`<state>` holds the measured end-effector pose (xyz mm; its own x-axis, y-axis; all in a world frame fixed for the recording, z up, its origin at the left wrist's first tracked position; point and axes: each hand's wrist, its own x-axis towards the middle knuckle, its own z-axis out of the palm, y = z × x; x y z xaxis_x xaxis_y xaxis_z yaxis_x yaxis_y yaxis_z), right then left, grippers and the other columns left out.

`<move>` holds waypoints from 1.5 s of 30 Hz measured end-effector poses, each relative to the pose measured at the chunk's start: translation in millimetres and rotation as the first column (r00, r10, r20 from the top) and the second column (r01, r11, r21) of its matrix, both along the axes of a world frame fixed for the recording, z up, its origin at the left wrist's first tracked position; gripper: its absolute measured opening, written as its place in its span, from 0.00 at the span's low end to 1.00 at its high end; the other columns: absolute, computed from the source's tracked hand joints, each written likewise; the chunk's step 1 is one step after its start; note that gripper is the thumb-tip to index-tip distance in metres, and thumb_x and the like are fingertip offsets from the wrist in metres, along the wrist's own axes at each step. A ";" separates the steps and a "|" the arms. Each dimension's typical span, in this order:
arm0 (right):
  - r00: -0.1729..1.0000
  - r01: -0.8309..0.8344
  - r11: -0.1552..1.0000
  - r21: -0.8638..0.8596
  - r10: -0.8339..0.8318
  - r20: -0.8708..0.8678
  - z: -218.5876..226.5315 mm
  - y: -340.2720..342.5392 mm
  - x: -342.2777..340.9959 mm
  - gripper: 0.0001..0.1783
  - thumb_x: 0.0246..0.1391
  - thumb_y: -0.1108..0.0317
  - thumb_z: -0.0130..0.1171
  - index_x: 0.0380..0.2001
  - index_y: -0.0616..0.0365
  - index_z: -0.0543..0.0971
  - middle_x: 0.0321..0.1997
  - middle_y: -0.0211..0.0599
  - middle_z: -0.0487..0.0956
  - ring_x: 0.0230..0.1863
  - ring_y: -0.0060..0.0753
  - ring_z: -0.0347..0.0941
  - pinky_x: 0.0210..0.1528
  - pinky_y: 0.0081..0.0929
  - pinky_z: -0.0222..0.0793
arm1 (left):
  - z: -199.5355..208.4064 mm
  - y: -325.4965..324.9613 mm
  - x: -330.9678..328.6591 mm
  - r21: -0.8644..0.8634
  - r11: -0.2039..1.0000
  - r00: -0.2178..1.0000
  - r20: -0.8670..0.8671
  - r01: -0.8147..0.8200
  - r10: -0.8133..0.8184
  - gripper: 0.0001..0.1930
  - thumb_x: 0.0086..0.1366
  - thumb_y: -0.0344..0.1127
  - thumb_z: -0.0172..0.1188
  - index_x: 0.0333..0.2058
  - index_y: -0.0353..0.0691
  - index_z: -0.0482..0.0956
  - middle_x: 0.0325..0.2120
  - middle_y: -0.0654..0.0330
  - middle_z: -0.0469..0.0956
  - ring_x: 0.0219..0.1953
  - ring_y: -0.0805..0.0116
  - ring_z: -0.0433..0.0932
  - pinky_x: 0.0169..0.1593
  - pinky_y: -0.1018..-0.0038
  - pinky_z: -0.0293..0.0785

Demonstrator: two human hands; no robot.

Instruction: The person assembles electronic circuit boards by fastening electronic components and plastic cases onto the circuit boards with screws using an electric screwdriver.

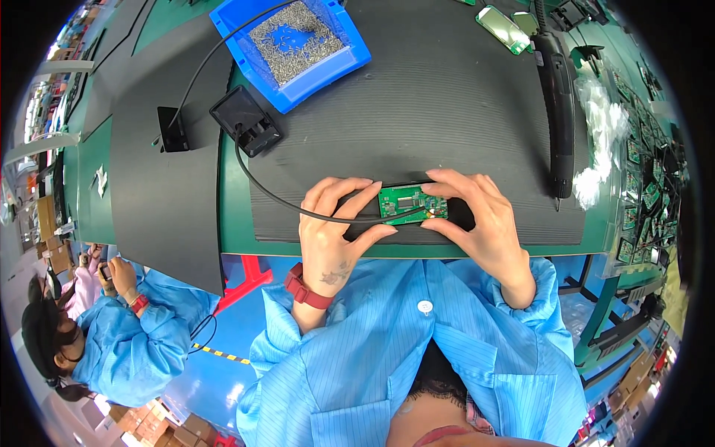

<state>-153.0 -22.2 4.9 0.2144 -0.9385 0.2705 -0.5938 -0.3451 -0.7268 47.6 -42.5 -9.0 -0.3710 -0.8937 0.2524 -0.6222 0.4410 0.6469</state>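
A green circuit board (pixel 402 203) lies flat near the front edge of the dark ribbed mat, and a dark rim shows along its far side. My left hand (pixel 325 220) closes on the board's left end, thumb near and fingers far. At the right end, my right hand (pixel 482 216) grips it the same way. From the board's right part a black cable (pixel 272 195) runs left across my left hand to a black plastic housing (pixel 246 121) on the mat. The undersides of the fingers are partly hidden.
A blue bin (pixel 316 88) of small screws stands at the far left of the mat. On the right hangs a black electric screwdriver (pixel 555 112), beside crumpled clear plastic (pixel 596 134) and several green boards (pixel 637 175). A person in blue (pixel 141 335) sits at left.
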 end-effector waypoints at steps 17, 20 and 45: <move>0.999 -0.042 0.999 -0.006 0.042 -0.008 2.4 2.3 -3.8 0.29 0.30 0.73 0.64 0.43 0.59 0.70 0.36 0.30 0.76 0.33 0.27 0.65 0.38 0.23 0.61 | 97.8 -4.4 55.4 0.222 0.952 0.976 -0.001 0.211 -0.216 0.06 0.54 0.30 0.54 0.31 0.37 0.72 0.31 0.60 0.73 0.28 0.66 0.71 0.34 0.76 0.67; 0.999 -0.039 0.998 -0.039 0.039 -0.005 9.4 0.7 -8.4 0.27 0.31 0.73 0.64 0.41 0.59 0.70 0.37 0.30 0.75 0.33 0.28 0.65 0.39 0.23 0.61 | 115.9 -44.9 23.0 -0.072 0.997 0.994 0.105 0.041 -0.033 0.04 0.55 0.23 0.47 0.29 0.33 0.72 0.28 0.57 0.73 0.26 0.64 0.70 0.32 0.76 0.66; 0.904 0.294 0.912 0.285 -0.362 0.227 30.5 -19.3 -105.6 0.18 0.46 0.69 0.54 0.41 0.64 0.67 0.29 0.37 0.73 0.22 0.25 0.66 0.27 0.20 0.63 | 63.1 -180.6 5.4 0.106 0.993 0.829 0.549 0.060 -0.109 0.08 0.48 0.28 0.54 0.31 0.40 0.73 0.20 0.61 0.74 0.23 0.61 0.73 0.29 0.72 0.67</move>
<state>-258.6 -41.5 35.3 -0.1662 -0.9855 0.0333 -0.4131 0.0390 -0.9098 53.0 -223.1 54.1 -0.5019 -0.8603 -0.0893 -0.8489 0.4702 0.2414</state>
